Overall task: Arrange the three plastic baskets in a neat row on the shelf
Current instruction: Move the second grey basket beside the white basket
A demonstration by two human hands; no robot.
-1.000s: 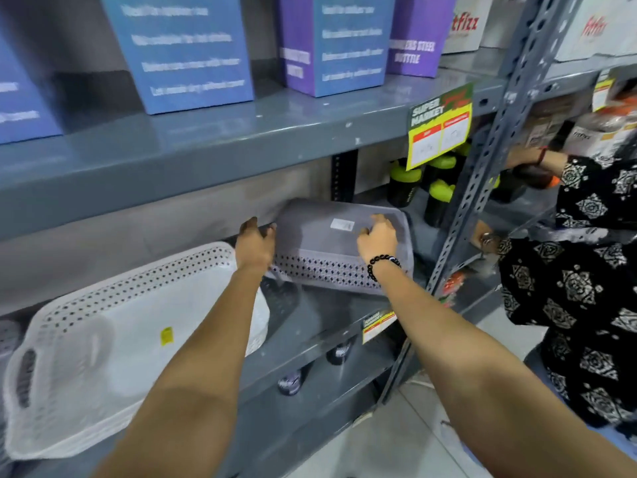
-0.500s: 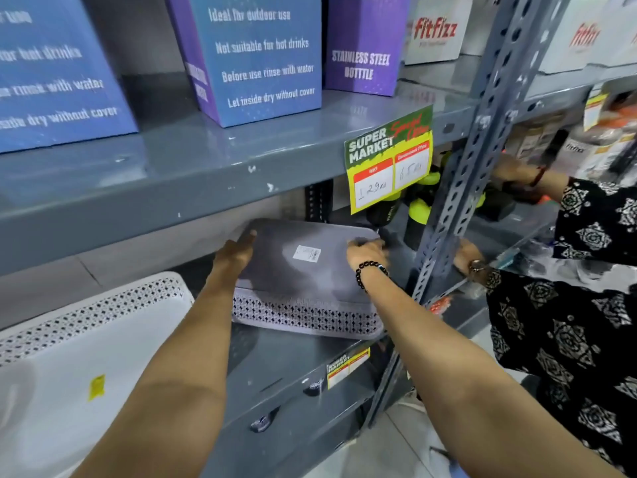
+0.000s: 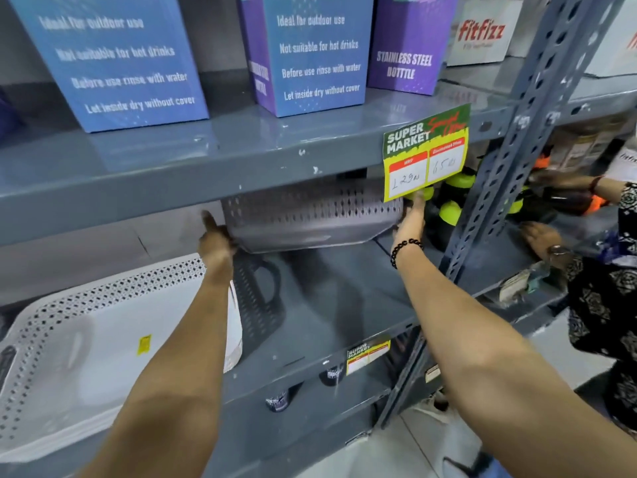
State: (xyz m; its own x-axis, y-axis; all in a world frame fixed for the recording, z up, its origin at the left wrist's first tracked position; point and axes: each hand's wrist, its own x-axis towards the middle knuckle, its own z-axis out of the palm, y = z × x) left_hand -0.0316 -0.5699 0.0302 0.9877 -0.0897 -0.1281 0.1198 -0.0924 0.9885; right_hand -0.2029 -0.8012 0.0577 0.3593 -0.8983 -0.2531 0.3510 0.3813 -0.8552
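Note:
A light grey perforated plastic basket point(image 3: 310, 219) hangs tilted just above the middle shelf point(image 3: 344, 305), its top edge hidden behind the upper shelf. My left hand point(image 3: 215, 238) grips its left end and my right hand point(image 3: 410, 219), with a black bead bracelet at the wrist, presses its right end. A white perforated basket point(image 3: 86, 339) lies tilted on the shelf at the left. A dark grey basket point(image 3: 262, 298) with a handle hole lies between them, partly hidden by my left arm and the white basket.
A yellow-green price tag point(image 3: 425, 153) hangs from the upper shelf over my right hand. A slotted steel post point(image 3: 496, 188) stands just right of it. Black bottles with neon lids point(image 3: 451, 210) fill the shelf's right end. Another person point(image 3: 603, 288) reaches into the neighbouring bay.
Both hands have raised the grey basket off the shelf and turned it, so its perforated side wall faces me instead of its flat bottom. The view has moved closer.

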